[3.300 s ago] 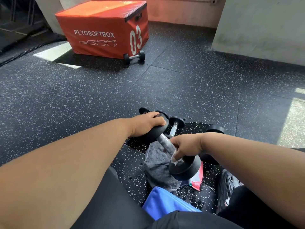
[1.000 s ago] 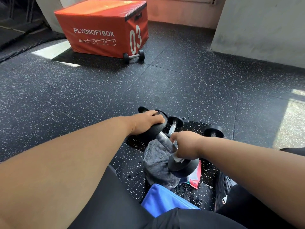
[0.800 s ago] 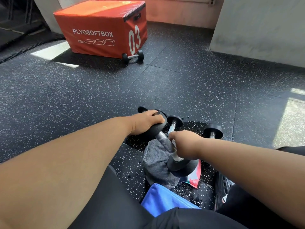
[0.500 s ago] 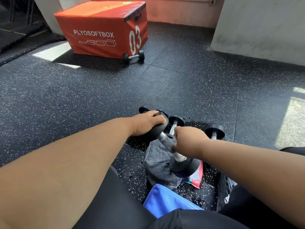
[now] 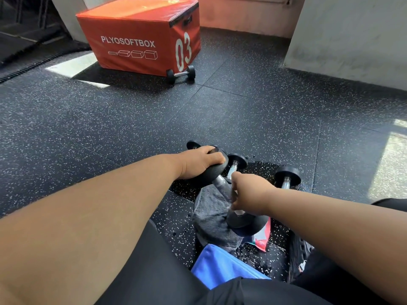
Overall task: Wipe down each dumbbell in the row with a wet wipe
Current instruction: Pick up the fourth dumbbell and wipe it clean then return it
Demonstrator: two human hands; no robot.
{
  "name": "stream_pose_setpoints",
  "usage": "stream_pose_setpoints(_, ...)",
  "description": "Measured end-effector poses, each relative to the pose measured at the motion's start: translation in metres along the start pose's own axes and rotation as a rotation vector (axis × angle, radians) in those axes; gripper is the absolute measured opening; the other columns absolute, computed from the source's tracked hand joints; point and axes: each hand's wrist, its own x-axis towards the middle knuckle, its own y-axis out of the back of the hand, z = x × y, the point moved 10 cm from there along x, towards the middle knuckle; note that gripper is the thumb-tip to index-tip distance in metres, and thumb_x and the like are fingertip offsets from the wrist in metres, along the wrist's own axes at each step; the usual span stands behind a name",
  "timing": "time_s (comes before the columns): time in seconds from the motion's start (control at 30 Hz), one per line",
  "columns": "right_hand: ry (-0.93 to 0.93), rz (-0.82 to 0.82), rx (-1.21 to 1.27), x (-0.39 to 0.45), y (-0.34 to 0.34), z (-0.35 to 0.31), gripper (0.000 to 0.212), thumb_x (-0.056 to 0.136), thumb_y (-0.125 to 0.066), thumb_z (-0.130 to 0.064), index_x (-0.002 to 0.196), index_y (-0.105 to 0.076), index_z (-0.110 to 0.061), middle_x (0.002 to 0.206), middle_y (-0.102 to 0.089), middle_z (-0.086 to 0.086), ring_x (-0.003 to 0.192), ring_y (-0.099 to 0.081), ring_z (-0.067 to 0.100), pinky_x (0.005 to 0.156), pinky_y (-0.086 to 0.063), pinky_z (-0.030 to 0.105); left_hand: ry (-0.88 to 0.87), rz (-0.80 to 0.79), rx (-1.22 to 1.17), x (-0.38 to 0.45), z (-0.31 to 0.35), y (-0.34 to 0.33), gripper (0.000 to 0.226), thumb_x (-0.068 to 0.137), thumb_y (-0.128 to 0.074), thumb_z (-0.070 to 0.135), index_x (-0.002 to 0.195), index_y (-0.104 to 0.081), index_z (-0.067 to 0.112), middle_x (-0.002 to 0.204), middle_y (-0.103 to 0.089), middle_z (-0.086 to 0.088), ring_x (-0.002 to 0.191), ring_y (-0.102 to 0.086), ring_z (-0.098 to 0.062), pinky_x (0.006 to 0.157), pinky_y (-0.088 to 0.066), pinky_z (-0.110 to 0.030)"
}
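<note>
Speckled floor [image 5: 242,111], hands [image 5: 199,162] around dumbbell [image 5: 220,183]

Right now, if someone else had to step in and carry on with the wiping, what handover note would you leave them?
Left hand: grips the far head of the dumbbell in work, steadying it at a tilt.
Right hand: curled round the dumbbell's handle near the lower head, a bit of white wet wipe showing beneath it.
Nearby: grey towel under the dumbbell, a red packet by its lower head, two more dumbbells just beyond, another by the orange box.
Done: cannot tell which are already wiped.
Left: finish this handle and heads, then the rest.
</note>
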Motion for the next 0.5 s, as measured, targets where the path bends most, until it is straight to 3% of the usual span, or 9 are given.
stream_pose_setpoints(0.07,0.019,-0.064,0.113,0.003,-0.003,0.003,0.047,0.079,-0.089,-0.024,0.106,-0.051,-0.023,0.081,-0.064,-0.008,0.074,-0.06,0.016,0.057,-0.039,0.029,0.002,0.001,-0.002,0.002,-0.003,0.0,0.083,0.063,-0.054,0.078,0.138,-0.058,0.044,0.126,-0.067,-0.005,0.107,-0.068,-0.026,0.099,-0.054,-0.043)
stream_pose_setpoints(0.13,0.057,-0.131,0.207,0.007,-0.007,0.007,0.058,0.083,-0.087,-0.019,0.126,-0.049,-0.03,0.086,-0.071,-0.006,0.078,-0.066,0.017,0.062,-0.048,0.029,0.006,0.007,0.012,0.004,-0.005,0.001,0.085,0.062,-0.053,0.081,0.139,-0.058,0.045,0.132,-0.066,-0.004,0.111,-0.066,-0.027,0.099,-0.051,-0.042)
stream_pose_setpoints(0.2,0.096,-0.194,0.306,0.008,-0.01,0.008,0.084,0.087,-0.082,-0.013,0.153,-0.037,-0.039,0.088,-0.074,-0.007,0.073,-0.068,0.011,0.069,-0.058,0.033,0.022,0.01,0.03,0.005,-0.007,0.002,0.091,0.068,-0.053,0.077,0.152,-0.049,0.043,0.14,-0.059,-0.005,0.12,-0.061,-0.028,0.101,-0.046,-0.041)
stream_pose_setpoints(0.27,0.122,-0.226,0.301,0.008,-0.012,0.009,0.101,0.088,-0.08,-0.012,0.164,-0.022,-0.043,0.088,-0.074,-0.009,0.072,-0.067,0.008,0.074,-0.06,0.034,0.022,0.012,0.041,0.005,-0.007,0.002,0.09,0.072,-0.052,0.073,0.156,-0.045,0.041,0.144,-0.057,-0.006,0.124,-0.058,-0.029,0.102,-0.044,-0.04)
stream_pose_setpoints(0.33,0.151,-0.238,0.209,0.008,-0.017,0.006,0.103,0.085,-0.081,-0.017,0.164,-0.021,-0.044,0.086,-0.073,-0.008,0.075,-0.066,0.009,0.075,-0.055,0.029,0.01,0.013,0.05,0.005,-0.006,0.001,0.088,0.074,-0.052,0.072,0.156,-0.046,0.041,0.145,-0.058,-0.006,0.124,-0.059,-0.028,0.102,-0.045,-0.039)
stream_pose_setpoints(0.4,0.184,-0.21,0.114,0.009,-0.021,0.002,0.092,0.081,-0.083,-0.023,0.156,-0.035,-0.045,0.084,-0.068,-0.012,0.083,-0.065,0.014,0.078,-0.048,0.027,0.007,0.013,0.05,0.005,-0.005,0.001,0.087,0.074,-0.052,0.071,0.155,-0.046,0.042,0.143,-0.059,-0.005,0.122,-0.06,-0.027,0.101,-0.045,-0.039)
stream_pose_setpoints(0.5,0.175,-0.214,0.008,0.013,-0.025,0.007,0.075,0.077,-0.087,-0.038,0.141,-0.049,-0.045,0.1,-0.072,-0.013,0.098,-0.067,0.019,0.089,-0.051,0.03,-0.001,0.007,0.055,0.004,-0.003,0.0,0.086,0.073,-0.052,0.072,0.154,-0.047,0.043,0.141,-0.059,-0.004,0.119,-0.06,-0.026,0.102,-0.046,-0.041)
